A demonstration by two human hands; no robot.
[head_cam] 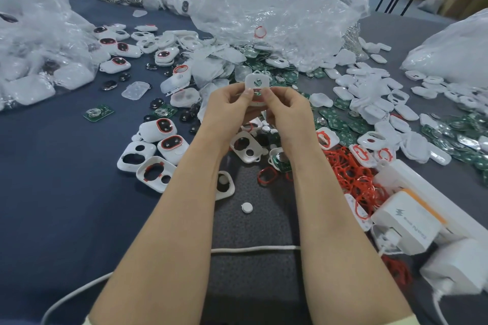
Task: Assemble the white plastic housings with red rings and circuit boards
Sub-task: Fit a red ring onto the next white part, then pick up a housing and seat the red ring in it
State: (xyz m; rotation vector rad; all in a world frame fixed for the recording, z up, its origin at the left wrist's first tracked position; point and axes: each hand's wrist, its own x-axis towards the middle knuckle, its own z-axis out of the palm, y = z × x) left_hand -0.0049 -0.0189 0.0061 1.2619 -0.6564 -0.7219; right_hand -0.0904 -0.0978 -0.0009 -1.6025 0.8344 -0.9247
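A white plastic housing (256, 83) is held upright between both hands above the middle of the table. My left hand (229, 106) pinches its left side and my right hand (286, 107) pinches its right side. A bit of red ring and green board shows between my thumbs at its lower part. Loose red rings (351, 174) lie heaped to the right. Green circuit boards (340, 124) are scattered behind and right. Finished housings with red rings (163, 126) sit at the left.
Big clear plastic bags (264, 2) of parts fill the back and left. White chargers and a power strip (412, 219) lie at the right front, with a white cable (253, 248) crossing under my forearms. A small white button (247, 207) lies between my arms.
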